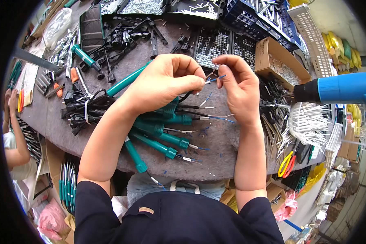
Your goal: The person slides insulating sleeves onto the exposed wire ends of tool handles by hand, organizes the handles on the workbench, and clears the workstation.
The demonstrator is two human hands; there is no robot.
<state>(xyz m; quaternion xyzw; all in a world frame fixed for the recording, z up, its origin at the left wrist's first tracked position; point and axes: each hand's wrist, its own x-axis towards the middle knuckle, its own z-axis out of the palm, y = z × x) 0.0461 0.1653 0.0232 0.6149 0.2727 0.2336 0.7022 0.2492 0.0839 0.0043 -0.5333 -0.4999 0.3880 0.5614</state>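
Note:
My left hand (171,83) is closed, pinching thin wires just behind their ends. A blue wire (220,78) with a white section runs from its fingertips towards my right hand (240,91). My right thumb and forefinger are bent together at the wire ends, and the exact contact is hard to see. Beneath my left forearm lie several green tubular handles (152,127) with threaded ends. Blue, white and black wires (211,118) stick out of those ends. A bundle of black cables (85,106), tied with a white band, lies left of the handles.
A blue heat gun (341,88) points in from the right. Trays of small metal parts (214,44) and a cardboard box (264,59) stand at the back. White sleeves (309,122) and scissors (286,164) lie at right. Another person's arm (17,130) shows at far left.

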